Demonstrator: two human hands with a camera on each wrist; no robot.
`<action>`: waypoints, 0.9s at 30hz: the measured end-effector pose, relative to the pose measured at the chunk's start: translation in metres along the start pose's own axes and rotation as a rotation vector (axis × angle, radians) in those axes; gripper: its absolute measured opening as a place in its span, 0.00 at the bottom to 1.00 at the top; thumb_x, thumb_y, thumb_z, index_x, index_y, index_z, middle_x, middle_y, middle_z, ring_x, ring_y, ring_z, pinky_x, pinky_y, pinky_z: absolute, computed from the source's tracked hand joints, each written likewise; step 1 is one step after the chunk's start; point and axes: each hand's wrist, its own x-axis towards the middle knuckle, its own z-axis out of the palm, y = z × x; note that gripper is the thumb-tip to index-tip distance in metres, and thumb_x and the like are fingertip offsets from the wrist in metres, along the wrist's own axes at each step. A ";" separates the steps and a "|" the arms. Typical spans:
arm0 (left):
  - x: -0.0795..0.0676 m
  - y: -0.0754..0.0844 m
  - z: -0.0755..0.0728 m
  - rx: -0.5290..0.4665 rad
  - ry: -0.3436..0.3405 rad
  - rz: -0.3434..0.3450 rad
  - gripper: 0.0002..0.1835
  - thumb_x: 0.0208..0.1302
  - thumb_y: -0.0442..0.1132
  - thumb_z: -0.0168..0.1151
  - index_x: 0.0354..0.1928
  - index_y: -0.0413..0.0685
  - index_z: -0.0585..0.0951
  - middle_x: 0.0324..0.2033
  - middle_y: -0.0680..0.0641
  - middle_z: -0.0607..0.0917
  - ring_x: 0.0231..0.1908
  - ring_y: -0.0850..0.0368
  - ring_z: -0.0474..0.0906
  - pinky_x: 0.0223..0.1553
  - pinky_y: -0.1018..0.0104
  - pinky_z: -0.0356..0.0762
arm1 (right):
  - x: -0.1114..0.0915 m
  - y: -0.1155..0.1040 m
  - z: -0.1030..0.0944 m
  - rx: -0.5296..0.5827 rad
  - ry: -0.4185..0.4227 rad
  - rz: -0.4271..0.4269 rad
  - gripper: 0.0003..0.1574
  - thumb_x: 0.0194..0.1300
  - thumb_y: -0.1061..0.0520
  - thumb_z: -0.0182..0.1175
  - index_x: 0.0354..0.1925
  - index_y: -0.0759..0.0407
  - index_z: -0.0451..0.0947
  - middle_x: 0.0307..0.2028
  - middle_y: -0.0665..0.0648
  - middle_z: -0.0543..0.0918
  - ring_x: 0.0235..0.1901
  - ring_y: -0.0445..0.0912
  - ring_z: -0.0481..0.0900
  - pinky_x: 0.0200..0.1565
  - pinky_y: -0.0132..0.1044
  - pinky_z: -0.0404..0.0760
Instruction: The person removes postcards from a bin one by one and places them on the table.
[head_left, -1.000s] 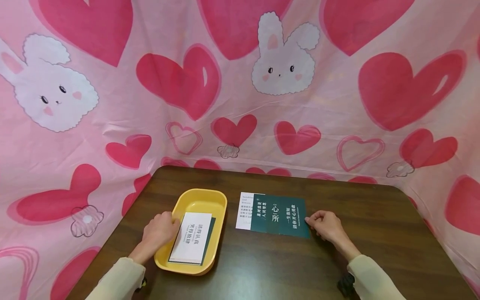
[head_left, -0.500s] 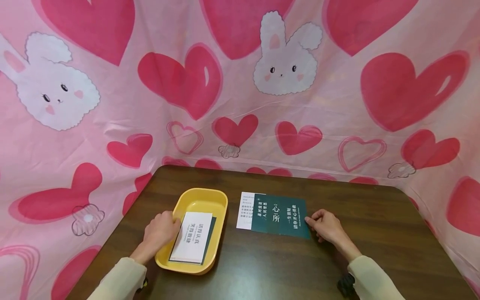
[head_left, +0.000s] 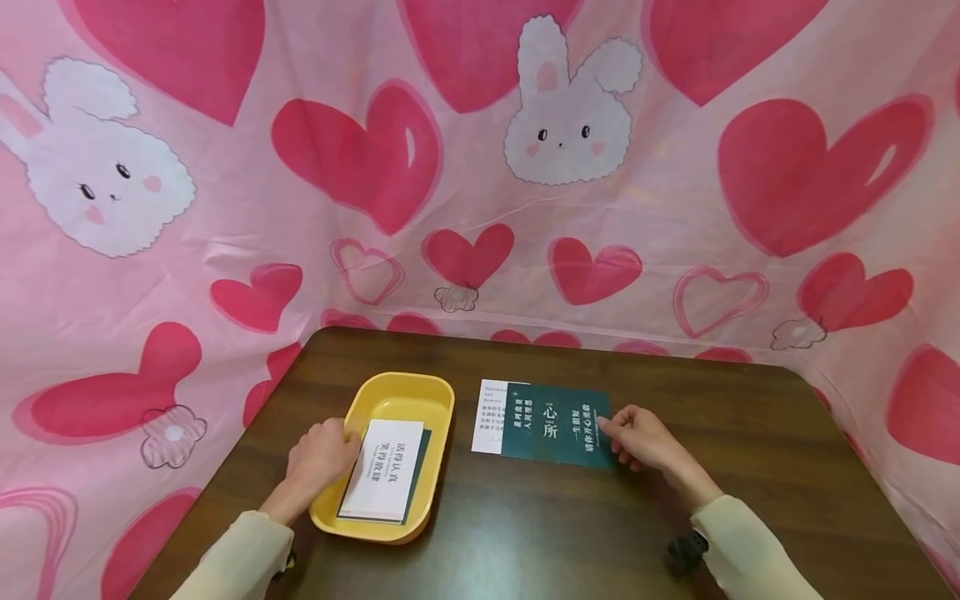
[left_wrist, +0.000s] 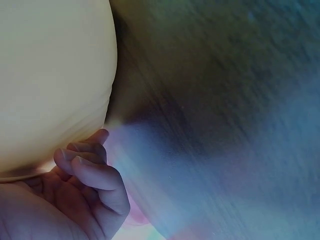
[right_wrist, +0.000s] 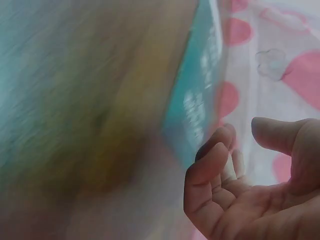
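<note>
My left hand [head_left: 322, 457] grips the near-left rim of a yellow plastic tray [head_left: 405, 387], thumb over the edge and fingers curled outside. The left wrist view has those curled fingers [left_wrist: 102, 177] against the tray's pale outer wall. Inside the tray lie a white card [head_left: 384, 479] with printed characters and a dark green card under it. To the right, green printed cards [head_left: 551, 450] lie flat on the table, overlapping a white card [head_left: 490, 417]. My right hand [head_left: 641, 437] is at their right end, fingertips at the edge; its thumb and loosely bent fingers are apart in the right wrist view.
The brown wooden table [head_left: 555, 533] has rounded far corners. Pink cloth [head_left: 465, 192] with hearts and rabbits hangs behind it and along both sides. Dark bands sit at both cuffs.
My right hand has shifted slightly up and left along the right end of the green cards. The left hand still grips the tray, which stays in place.
</note>
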 end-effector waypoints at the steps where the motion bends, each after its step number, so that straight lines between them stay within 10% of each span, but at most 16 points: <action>1: 0.001 0.000 0.000 0.001 -0.001 0.002 0.12 0.74 0.39 0.59 0.43 0.32 0.78 0.23 0.43 0.75 0.22 0.50 0.74 0.26 0.61 0.73 | -0.001 -0.004 0.001 0.000 0.004 -0.020 0.22 0.77 0.46 0.62 0.45 0.64 0.71 0.27 0.58 0.80 0.22 0.49 0.75 0.25 0.38 0.78; 27: -0.002 0.000 0.001 0.001 0.009 -0.008 0.12 0.74 0.39 0.60 0.40 0.34 0.78 0.22 0.44 0.75 0.22 0.51 0.74 0.26 0.61 0.73 | -0.010 -0.131 0.033 -0.083 -0.035 -0.323 0.22 0.74 0.47 0.66 0.52 0.64 0.76 0.26 0.56 0.81 0.21 0.49 0.78 0.25 0.40 0.78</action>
